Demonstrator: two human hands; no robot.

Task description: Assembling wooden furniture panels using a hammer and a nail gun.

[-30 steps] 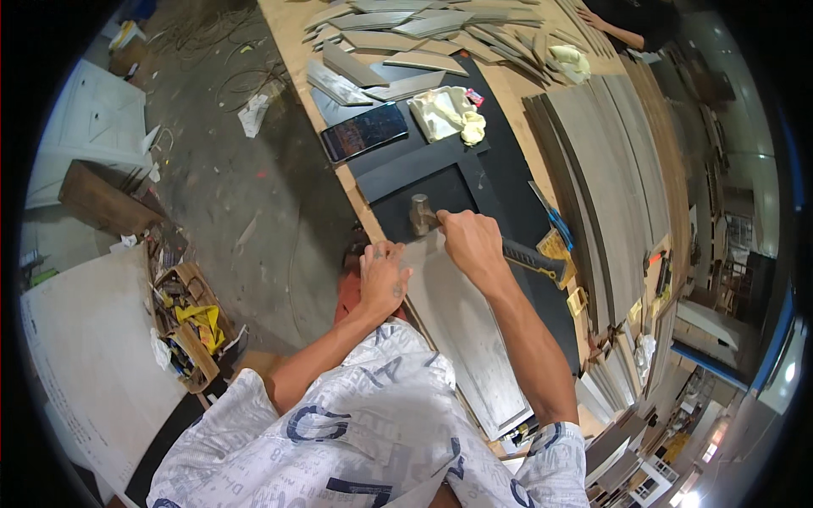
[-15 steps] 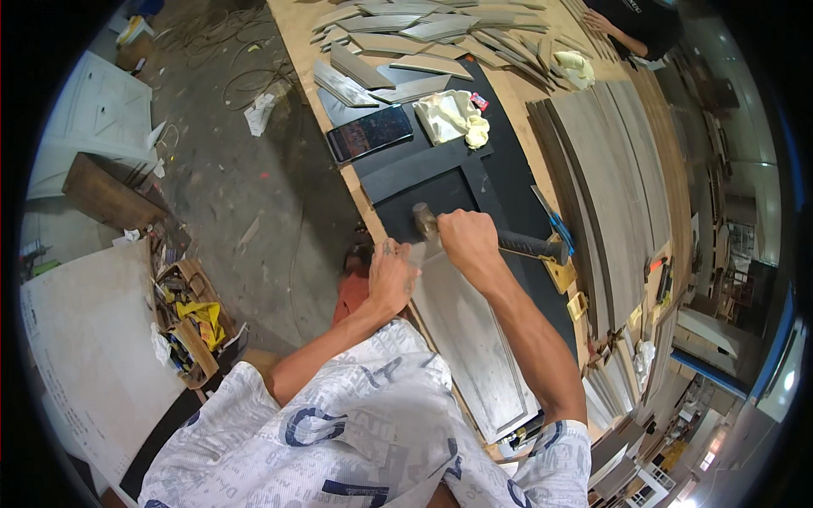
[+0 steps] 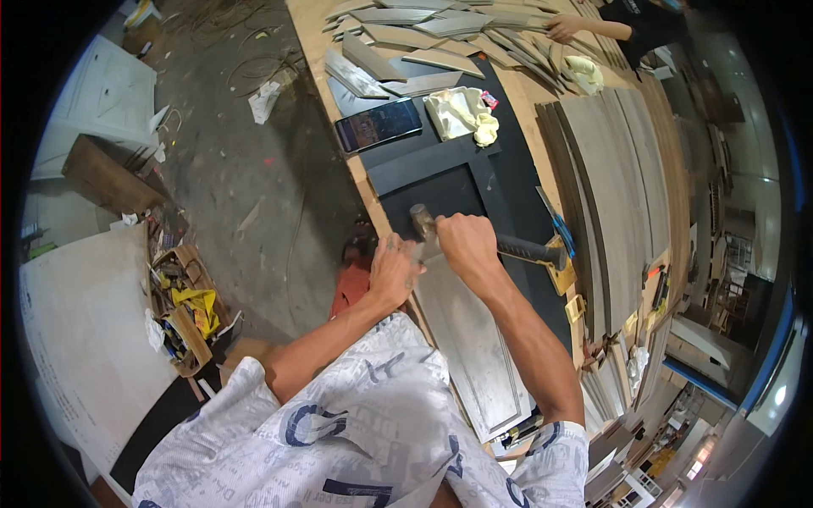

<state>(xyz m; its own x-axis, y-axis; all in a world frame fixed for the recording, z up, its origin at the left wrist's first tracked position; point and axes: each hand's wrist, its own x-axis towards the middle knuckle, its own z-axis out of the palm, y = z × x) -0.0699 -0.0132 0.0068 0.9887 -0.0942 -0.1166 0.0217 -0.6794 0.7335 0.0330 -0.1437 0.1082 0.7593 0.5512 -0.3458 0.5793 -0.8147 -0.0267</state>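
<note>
My right hand (image 3: 465,245) is closed round a hammer (image 3: 527,247), gripping it near the metal head. Its black handle points off to the right. Just left of that, my left hand (image 3: 396,269) is closed at the top corner of a grey framed panel (image 3: 471,347), which lies lengthwise toward me on the bench. My left fingertips are partly hidden, and the hammer head sits close to them. Beyond both hands lies a black framed panel (image 3: 432,199).
A phone (image 3: 378,125) and a white tray (image 3: 451,114) with a pale crumpled item lie farther up. Angled grey strips (image 3: 440,30) cover the far end, where another person's hand (image 3: 562,29) reaches in. Stacked grey boards (image 3: 618,178) and blue-handled scissors (image 3: 562,233) are on the right.
My view has shifted slightly. Both my hands keep their holds, close to where they were. The other person's hand has reached farther left over the strips.
</note>
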